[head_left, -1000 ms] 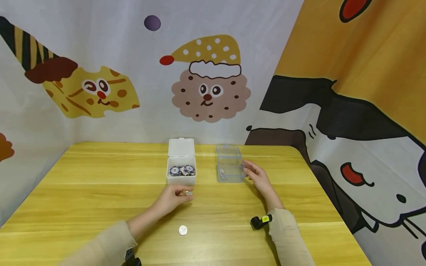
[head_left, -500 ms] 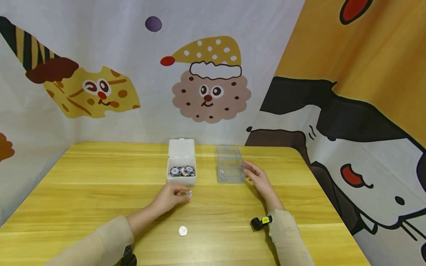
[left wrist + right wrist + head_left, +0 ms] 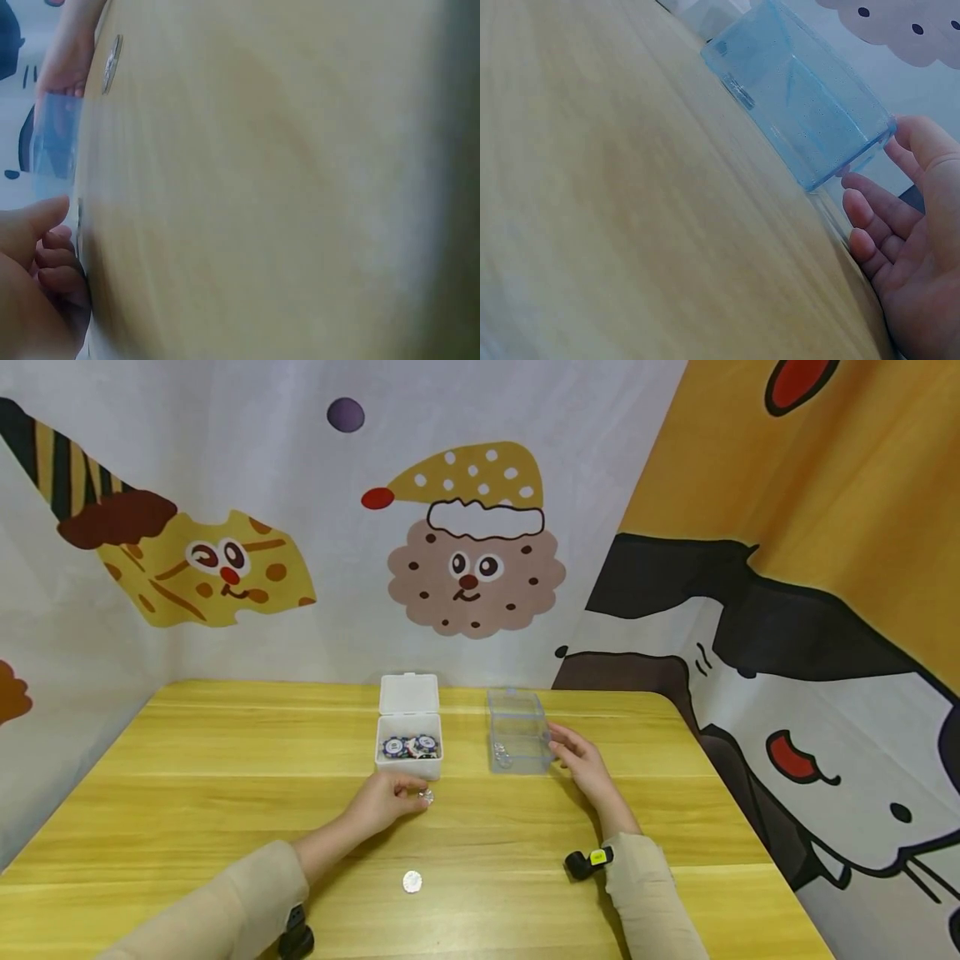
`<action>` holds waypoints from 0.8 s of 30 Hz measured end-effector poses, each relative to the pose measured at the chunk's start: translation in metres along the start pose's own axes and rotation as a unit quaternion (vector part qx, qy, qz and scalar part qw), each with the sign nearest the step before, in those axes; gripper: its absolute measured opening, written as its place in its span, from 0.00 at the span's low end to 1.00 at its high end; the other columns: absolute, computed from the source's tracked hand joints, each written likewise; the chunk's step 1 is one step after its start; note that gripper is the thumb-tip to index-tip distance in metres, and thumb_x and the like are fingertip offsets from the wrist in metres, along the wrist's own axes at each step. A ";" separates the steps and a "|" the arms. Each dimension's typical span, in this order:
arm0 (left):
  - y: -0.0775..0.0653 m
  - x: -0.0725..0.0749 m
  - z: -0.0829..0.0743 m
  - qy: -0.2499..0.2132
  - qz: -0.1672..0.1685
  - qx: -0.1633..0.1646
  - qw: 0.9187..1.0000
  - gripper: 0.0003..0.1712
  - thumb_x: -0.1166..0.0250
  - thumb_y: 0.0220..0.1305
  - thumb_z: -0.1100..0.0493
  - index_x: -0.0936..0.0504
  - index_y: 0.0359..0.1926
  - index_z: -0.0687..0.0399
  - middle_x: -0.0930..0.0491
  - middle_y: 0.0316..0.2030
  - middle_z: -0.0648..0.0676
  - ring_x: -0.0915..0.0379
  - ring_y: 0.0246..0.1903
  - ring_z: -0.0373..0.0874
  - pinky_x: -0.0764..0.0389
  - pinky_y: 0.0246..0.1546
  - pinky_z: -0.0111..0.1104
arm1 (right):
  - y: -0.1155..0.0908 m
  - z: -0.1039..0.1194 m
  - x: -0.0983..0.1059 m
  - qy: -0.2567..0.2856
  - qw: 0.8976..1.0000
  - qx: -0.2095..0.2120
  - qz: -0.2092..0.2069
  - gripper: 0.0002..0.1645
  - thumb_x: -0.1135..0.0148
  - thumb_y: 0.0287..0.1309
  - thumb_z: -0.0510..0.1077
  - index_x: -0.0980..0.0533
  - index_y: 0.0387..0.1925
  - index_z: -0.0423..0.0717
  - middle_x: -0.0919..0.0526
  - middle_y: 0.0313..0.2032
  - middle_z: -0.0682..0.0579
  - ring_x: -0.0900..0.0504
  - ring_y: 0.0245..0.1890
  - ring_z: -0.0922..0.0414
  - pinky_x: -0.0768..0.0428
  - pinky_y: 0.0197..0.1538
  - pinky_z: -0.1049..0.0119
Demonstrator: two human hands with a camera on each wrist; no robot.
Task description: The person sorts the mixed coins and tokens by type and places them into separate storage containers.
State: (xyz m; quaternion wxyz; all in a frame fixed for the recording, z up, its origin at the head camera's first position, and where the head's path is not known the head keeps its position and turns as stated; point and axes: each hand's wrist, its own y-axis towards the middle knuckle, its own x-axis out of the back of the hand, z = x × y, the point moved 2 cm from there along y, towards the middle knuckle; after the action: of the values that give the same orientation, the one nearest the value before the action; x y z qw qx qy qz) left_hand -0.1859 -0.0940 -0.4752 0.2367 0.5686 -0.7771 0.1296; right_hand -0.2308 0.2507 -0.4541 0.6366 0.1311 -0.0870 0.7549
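Note:
My left hand (image 3: 378,802) is low over the table in front of a white lidded box, its thumb and fingertips pinching a small silver coin (image 3: 426,796) by its edges. In the left wrist view that coin (image 3: 79,225) lies close to the wood. A second silver coin (image 3: 412,882) lies flat nearer the person. My right hand (image 3: 585,764) touches the right side of a clear plastic divided box (image 3: 531,745) with loosely bent fingers; in the right wrist view a fingertip meets the box's corner. Several silver coins (image 3: 502,754) lie in its front left part.
The white box (image 3: 408,767) stands left of the clear one, its lid raised at the back. Inside are several patterned poker chips (image 3: 410,747). A cartoon-printed curtain (image 3: 300,635) hangs behind the wooden table (image 3: 247,735).
The left hand has drawn slightly back to the left, its fingertips now reaching less far past the coin. The coin stays in about the same place, as do the right hand and both boxes.

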 end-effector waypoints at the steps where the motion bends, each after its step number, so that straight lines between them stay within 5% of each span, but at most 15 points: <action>1: 0.000 0.000 0.000 0.004 -0.001 -0.001 1.000 0.14 0.27 0.51 0.61 0.13 0.40 0.62 0.32 0.15 0.44 0.38 0.17 0.36 0.34 0.18 0.29 | 0.000 0.000 0.000 0.001 1.000 0.000 0.001 0.28 0.48 0.70 0.43 0.36 0.67 0.38 0.32 0.62 0.33 0.28 0.51 0.36 0.26 0.46 0.52; 12: 0.001 -0.003 -0.004 0.067 -0.019 -0.014 0.997 0.10 0.27 0.50 0.62 0.12 0.37 0.57 0.31 0.15 0.43 0.37 0.18 0.36 0.34 0.18 0.30 | 0.001 -0.002 0.000 -0.005 1.000 0.004 0.002 0.28 0.48 0.70 0.42 0.37 0.67 0.37 0.32 0.62 0.34 0.27 0.51 0.37 0.26 0.47 0.51; 24: 0.003 -0.003 0.002 0.049 -0.028 0.037 0.998 0.08 0.24 0.44 0.62 0.13 0.28 0.53 0.29 0.15 0.44 0.35 0.18 0.37 0.33 0.19 0.30 | 0.013 -0.034 0.001 -0.012 0.999 0.014 -0.028 0.28 0.45 0.68 0.50 0.32 0.66 0.47 0.27 0.59 0.41 0.25 0.49 0.43 0.26 0.42 0.63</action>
State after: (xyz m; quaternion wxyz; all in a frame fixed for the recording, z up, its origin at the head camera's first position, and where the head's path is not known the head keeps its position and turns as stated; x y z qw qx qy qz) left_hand -0.1883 -0.0912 -0.4785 0.2566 0.5912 -0.7432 0.1795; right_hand -0.2465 0.2598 -0.4860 0.6546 0.1515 -0.0809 0.7362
